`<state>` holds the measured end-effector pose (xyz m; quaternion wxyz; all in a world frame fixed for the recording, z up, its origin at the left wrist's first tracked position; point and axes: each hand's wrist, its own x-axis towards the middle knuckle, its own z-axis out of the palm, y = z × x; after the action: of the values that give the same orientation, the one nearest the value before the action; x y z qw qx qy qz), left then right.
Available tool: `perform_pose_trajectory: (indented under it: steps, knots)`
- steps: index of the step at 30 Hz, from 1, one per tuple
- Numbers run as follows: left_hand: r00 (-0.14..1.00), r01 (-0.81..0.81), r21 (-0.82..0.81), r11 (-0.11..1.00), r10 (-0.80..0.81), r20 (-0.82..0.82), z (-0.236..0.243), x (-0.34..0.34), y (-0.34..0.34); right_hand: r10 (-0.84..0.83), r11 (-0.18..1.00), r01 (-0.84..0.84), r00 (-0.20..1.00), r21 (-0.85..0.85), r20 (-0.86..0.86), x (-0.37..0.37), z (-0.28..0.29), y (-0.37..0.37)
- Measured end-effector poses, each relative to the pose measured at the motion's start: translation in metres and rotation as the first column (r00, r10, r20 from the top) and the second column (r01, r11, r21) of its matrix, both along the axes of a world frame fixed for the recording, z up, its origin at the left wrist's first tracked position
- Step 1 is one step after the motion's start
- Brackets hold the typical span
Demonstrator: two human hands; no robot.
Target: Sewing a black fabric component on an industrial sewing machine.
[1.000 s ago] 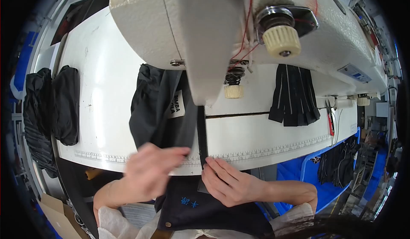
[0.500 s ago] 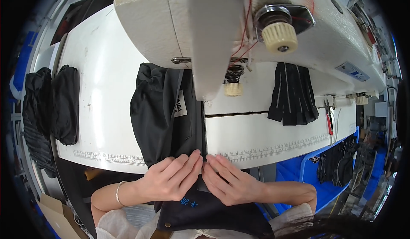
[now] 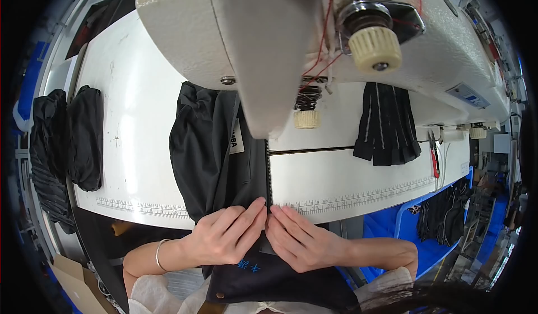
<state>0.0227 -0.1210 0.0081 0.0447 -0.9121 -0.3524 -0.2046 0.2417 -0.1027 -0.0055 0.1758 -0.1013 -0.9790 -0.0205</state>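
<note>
My left hand (image 3: 232,232) pinches the right edge of a dark grey fabric piece (image 3: 197,140), which has a white label, against a black zipper (image 3: 268,171). My right hand (image 3: 298,238) is just beside it, fingertips closed on the zipper at the table's front edge. The fabric and zipper extend back under the white sewing machine (image 3: 185,28), whose front part hides their far end. Red threads run down near its knobs.
Black fabric bundles (image 3: 84,137) lie at the left of the white table (image 3: 134,118). Several zippers (image 3: 385,126) and red-handled snips (image 3: 434,161) lie at the right. A blue bin (image 3: 384,230) with black pieces is below right, a cardboard box (image 3: 73,280) lower left.
My left hand has moved right to meet my right hand, bringing the fabric's edge onto the zipper; it then holds nearly still. My right hand has stayed in about the same place.
</note>
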Motion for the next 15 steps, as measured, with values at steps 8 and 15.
perform_pose_trajectory:
  steps: [8, 15]
  knots:
    - [1.0, 0.013, -0.016, 1.0, -0.013, 0.005, -0.0012, 0.0018, -0.0003, 0.003, 1.0, -0.003, 1.0, -0.004, 0.003, 0.0003, 0.0028, -0.0003]
    - [1.0, 0.016, -0.039, 0.999, -0.016, 0.003, -0.0019, 0.0014, 0.0013, 0.017, 1.0, -0.017, 1.0, -0.006, -0.001, -0.001, 0.003, 0.0018]
